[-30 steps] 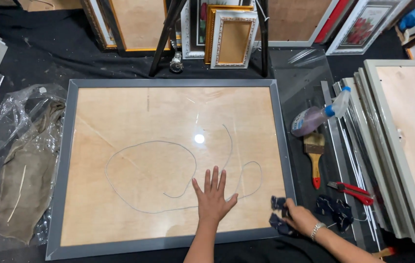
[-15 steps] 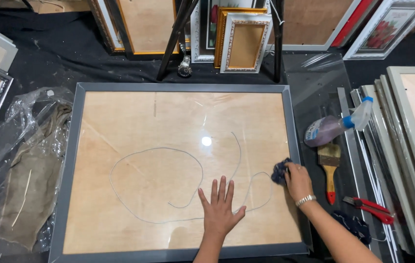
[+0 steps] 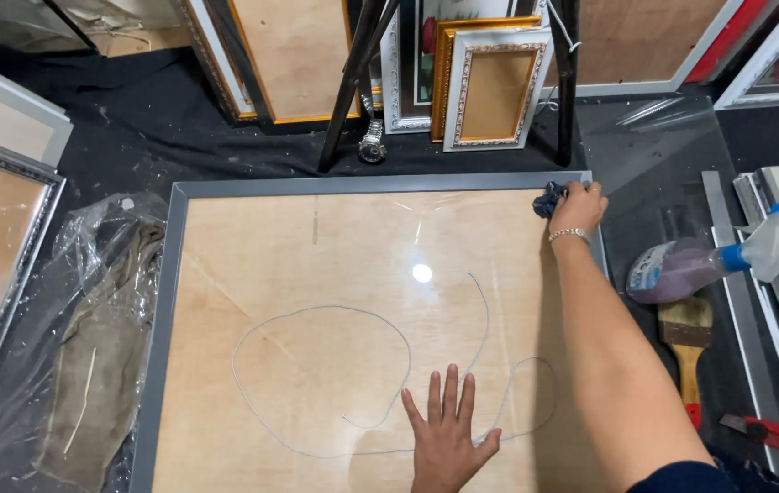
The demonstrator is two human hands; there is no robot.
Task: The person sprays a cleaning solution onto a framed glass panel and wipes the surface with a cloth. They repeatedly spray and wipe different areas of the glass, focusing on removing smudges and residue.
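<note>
Cloth: small dark blue crumpled cloth (image 3: 549, 198), upper right of centre, on the top right corner of the glass.
Right hand (image 3: 577, 208): closed over the cloth, arm stretched up the right side.
Left hand (image 3: 445, 440): bottom centre, fingers spread, palm flat on the glass.
Frame: large grey-edged picture frame (image 3: 170, 301) with wooden backing, filling the middle.
Right edge: lilac spray bottle (image 3: 682, 269), wooden paintbrush (image 3: 686, 342) below it.

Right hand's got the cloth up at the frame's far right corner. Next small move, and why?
Probably drag the dark cloth leftward along the far edge. The right hand sits at the corner of the grey frame, the glass to its left is unwiped, and the left hand braces the pane.
</note>
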